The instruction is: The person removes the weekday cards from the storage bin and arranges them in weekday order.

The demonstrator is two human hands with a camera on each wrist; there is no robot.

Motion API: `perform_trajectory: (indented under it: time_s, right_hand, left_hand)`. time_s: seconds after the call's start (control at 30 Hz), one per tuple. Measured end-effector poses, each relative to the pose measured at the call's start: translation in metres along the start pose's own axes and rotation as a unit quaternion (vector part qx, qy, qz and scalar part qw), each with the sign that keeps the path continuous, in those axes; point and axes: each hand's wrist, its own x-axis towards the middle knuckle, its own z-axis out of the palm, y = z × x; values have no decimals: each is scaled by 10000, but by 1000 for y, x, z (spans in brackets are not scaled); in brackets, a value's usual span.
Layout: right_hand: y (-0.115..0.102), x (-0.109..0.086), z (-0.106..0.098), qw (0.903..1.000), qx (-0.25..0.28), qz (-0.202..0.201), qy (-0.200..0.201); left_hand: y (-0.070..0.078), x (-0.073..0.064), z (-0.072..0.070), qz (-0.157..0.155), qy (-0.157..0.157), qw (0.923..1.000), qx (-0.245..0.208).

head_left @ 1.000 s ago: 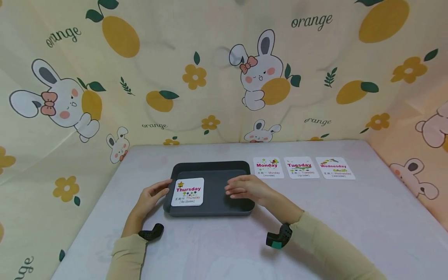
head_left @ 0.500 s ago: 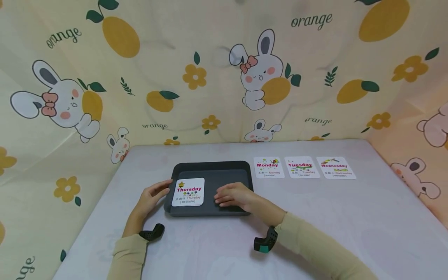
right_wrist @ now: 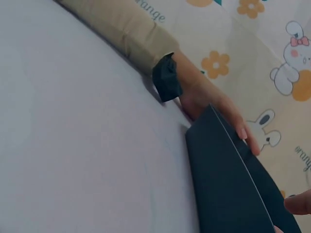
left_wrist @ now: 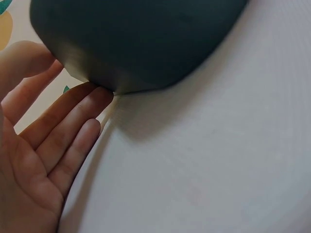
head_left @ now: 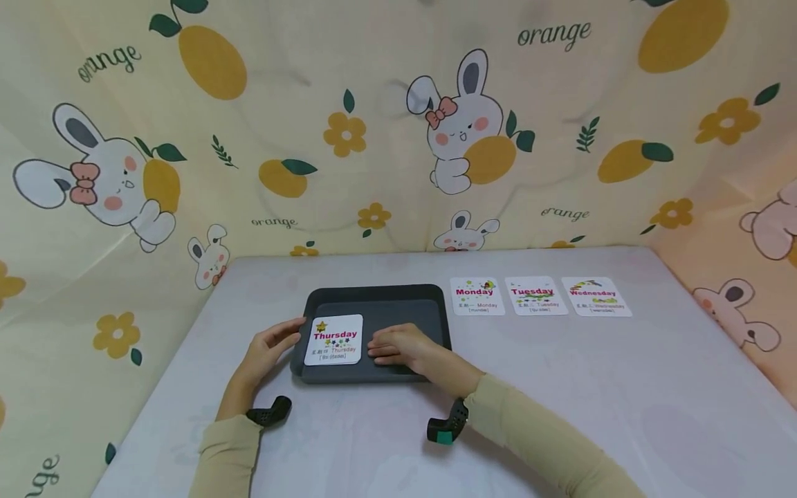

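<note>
A dark grey tray (head_left: 429,318) lies on the table with a white "Thursday" card (head_left: 333,340) at its left end. My left hand (head_left: 264,353) rests at the tray's left side; in the left wrist view, its extended fingers (left_wrist: 73,131) touch the tray's outer wall (left_wrist: 141,53). Over the tray's interior is my right hand (head_left: 405,346), palm down. Its fingers are together and fairly straight, with the tips just right of the card's right edge. Only a bit of the right hand's thumb (right_wrist: 299,202) shows in the right wrist view, where the card is hidden behind the tray wall.
Right of the tray, a "Monday" card (head_left: 477,297), a "Tuesday" card (head_left: 536,296) and a "Wednesday" card (head_left: 596,297) lie in a row on the white table (head_left: 349,443). A printed fabric backdrop (head_left: 386,104) rises along the table's far edge and sides.
My right hand has moved left across the tray, from its right side to beside the "Thursday" card. The left hand, tray and cards have stayed in place.
</note>
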Motion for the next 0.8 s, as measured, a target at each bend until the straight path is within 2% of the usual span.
perform_trajectory:
  time_s: [0.37, 0.8]
  right_hand:
    - [-1, 9, 9, 9984, 467, 229, 219]
    - [-6, 10, 20, 9976, 478, 299, 396]
  left_hand:
    - [-3, 1, 0, -32, -20, 10000, 22]
    - [-1, 1, 1, -15, 16, 10000, -12]
